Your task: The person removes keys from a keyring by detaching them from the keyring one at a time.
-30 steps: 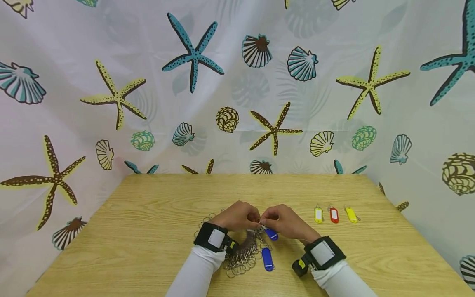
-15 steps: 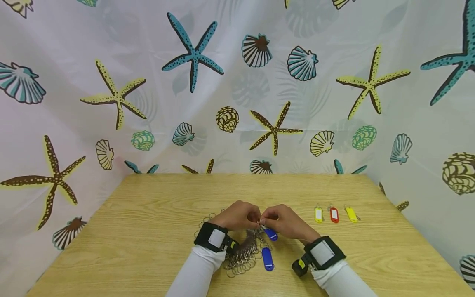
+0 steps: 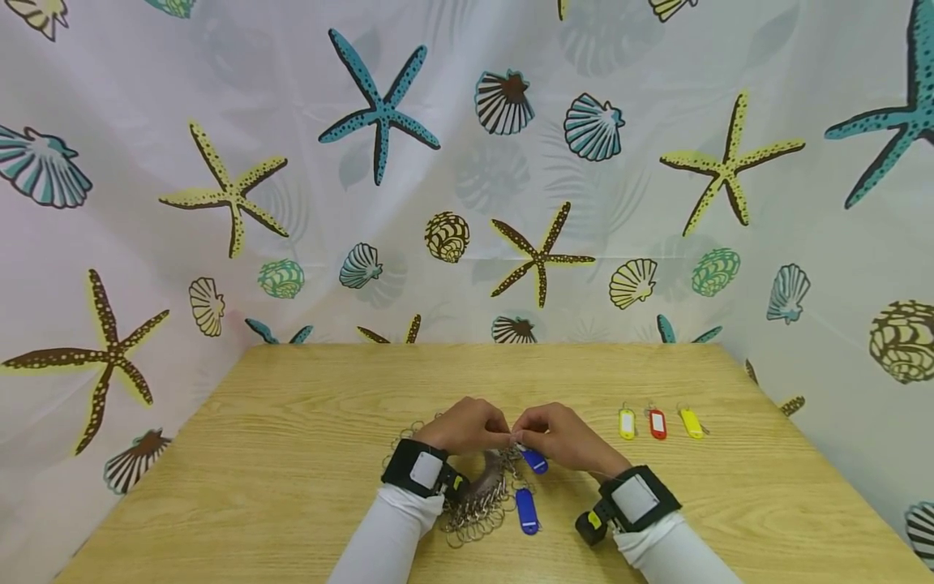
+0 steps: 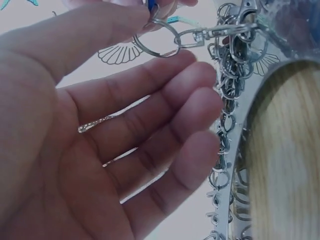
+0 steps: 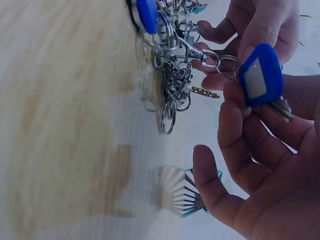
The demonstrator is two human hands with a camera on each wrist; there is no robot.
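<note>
White fabric backdrop, sea-star and shell print, fills the top. Below: light wood-grain table. White sleeves cut off at bottom edge. Big curved bunch of silver metal clasps and rings lies around a dull translucent band, left of centre; left wrist's black strap hides part of it. Left hand and right hand meet just beyond the bunch, nearly touching.

Left: thumb and forefinger nipped on the silver split ring (below), other fingers loosely extended. Right: pinching the blue plastic key tag at its ring end, other fingers loosely bent; thumb contact hard to make out. That tag holds a white label in its window. Second blue plastic tag lies nearer the person, beside the clasps. Far right, in a row: yellow, red and another yellow tag; first two show white inserts.

Silver split ring is hooked through a swivel clasp. Metal key hangs behind the held tag, mostly hidden, blurred.
</note>
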